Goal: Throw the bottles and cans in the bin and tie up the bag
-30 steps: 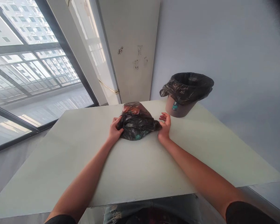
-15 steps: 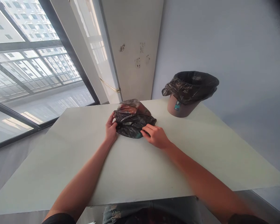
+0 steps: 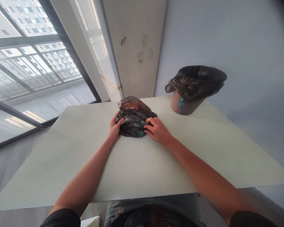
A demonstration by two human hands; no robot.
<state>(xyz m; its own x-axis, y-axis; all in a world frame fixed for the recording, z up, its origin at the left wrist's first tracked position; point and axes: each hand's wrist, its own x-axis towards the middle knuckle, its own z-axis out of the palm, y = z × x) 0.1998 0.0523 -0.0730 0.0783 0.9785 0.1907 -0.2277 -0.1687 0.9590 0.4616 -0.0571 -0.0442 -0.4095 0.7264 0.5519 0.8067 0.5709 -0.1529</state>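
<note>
A thin black plastic bag (image 3: 132,123), part see-through, lies bunched on the white table (image 3: 134,167). Something reddish-orange shows through its far side, and a small green patch shows near its front right; what they are I cannot make out. My left hand (image 3: 115,126) grips the bag's left side, thumb on top and fingers round the far edge. At the right side, my right hand (image 3: 158,130) pinches the plastic between thumb and curled fingers.
A brown bin (image 3: 186,106) with a black bag folded over its rim (image 3: 196,83) stands at the table's back right, close to the grey wall (image 3: 227,37). Behind the table is a stained pale panel (image 3: 134,28). Glass doors (image 3: 35,72) are on the left.
My left thumb has moved up onto the bag, and the plastic there is more gathered over the reddish part. My right hand keeps its pinch. The view has tilted down slightly.
</note>
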